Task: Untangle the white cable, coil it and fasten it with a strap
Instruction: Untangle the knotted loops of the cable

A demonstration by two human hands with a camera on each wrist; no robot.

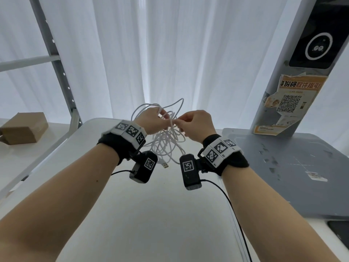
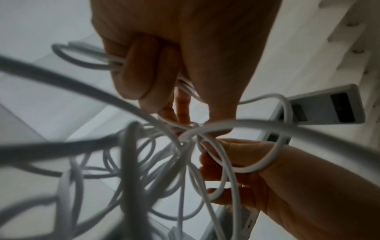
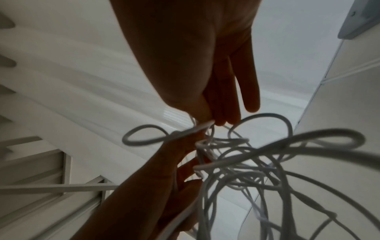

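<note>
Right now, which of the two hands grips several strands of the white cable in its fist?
The left hand: it grips several white cable strands, while the right hand only pinches one.

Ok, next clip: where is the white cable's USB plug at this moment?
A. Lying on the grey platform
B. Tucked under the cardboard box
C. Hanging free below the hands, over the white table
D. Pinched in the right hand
C: in the head view the USB plug dangles from the white cable, below the left hand and right hand, which hold the tangle higher up.
</note>
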